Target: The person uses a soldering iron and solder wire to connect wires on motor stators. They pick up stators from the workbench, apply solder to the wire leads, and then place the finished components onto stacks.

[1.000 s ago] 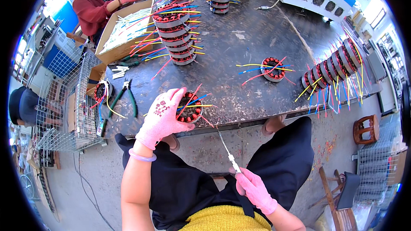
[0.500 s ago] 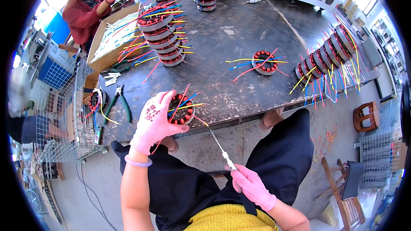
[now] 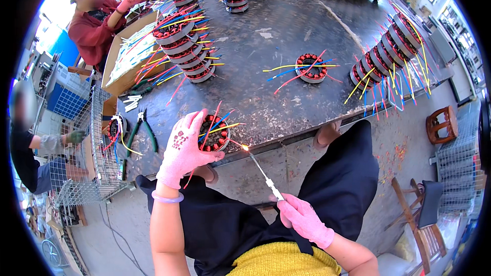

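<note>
My gloved left hand (image 3: 180,151) is closed around the side of a wound motor stator (image 3: 220,143) at the table's front edge. Red, blue and yellow leads stick out of it. In my gloved right hand (image 3: 304,220) is a thin torch (image 3: 274,190) with a white handle section and a slim metal tube. A small bright flame (image 3: 245,147) glows at the tube's tip, against the end of a lead reaching out from the stator. Another stator (image 3: 312,77) lies alone farther right on the table.
Stacked stators stand at the left (image 3: 192,59) and lean at the right (image 3: 386,57), wires jutting out. Green-handled pliers (image 3: 149,132) and white sleeves (image 3: 132,103) lie left. Behind them is a cardboard box (image 3: 113,86). A co-worker (image 3: 92,30) sits far left; another is beside the wire cage (image 3: 76,189).
An orange-white flame now shows brightly at the torch tip, where the lead end was. Both hands keep their holds. The person by the wire cage has come further into view.
</note>
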`<control>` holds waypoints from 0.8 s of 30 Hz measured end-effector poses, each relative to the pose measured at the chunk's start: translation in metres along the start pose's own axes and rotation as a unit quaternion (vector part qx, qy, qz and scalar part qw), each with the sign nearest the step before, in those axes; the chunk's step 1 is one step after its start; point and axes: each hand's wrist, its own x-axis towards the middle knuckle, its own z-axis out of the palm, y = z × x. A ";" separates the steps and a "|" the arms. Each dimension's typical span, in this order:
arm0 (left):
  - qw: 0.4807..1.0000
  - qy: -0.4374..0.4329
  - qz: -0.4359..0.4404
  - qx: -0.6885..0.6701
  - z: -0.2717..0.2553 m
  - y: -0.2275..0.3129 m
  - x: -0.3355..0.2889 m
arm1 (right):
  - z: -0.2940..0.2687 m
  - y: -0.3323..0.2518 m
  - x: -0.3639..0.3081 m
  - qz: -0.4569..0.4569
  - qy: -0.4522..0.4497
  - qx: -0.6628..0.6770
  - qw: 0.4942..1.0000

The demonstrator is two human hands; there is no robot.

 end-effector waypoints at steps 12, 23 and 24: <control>1.000 0.011 0.005 -0.003 0.001 0.002 -0.001 | -0.001 0.000 0.001 -0.011 -0.003 0.000 1.000; 1.000 0.002 -0.001 -0.009 0.001 0.001 0.000 | -0.002 0.003 0.002 0.003 0.000 0.017 1.000; 1.000 0.002 0.000 -0.010 0.001 0.001 0.000 | -0.001 0.002 0.002 0.002 0.002 0.014 1.000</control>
